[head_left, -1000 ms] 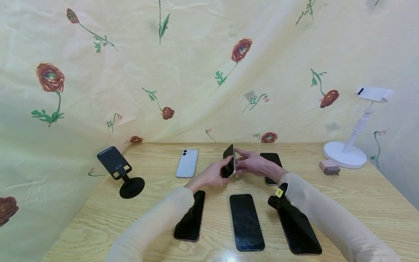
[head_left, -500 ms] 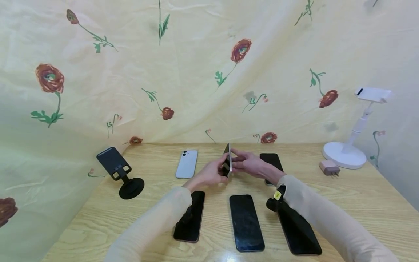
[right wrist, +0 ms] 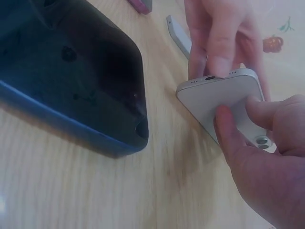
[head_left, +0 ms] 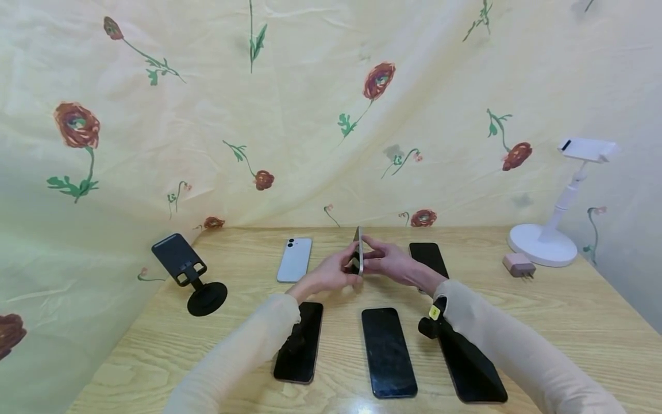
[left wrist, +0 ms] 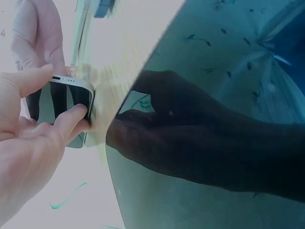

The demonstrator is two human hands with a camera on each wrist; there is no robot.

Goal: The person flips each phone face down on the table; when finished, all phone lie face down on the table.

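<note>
Upright and nearly edge-on in the head view is a white-backed smartphone, raised over the table. My left hand grips it, with its thumb at the charging-port edge and fingers across the dark screen. On the other side my right hand touches the pale back with its fingertips, next to the camera lenses. A light-blue phone lies face down left of my hands. Behind my right wrist lies a black-screened phone.
Nearer me lie three dark phones: a left one, a middle one and a right one partly under my right forearm. A black phone stand stands left; a white stand and a plug adapter are right.
The held phone has turned from showing its dark screen to nearly edge-on and shifted slightly left. My right hand has moved left with it, fingers against its back. The other phones stay put.
</note>
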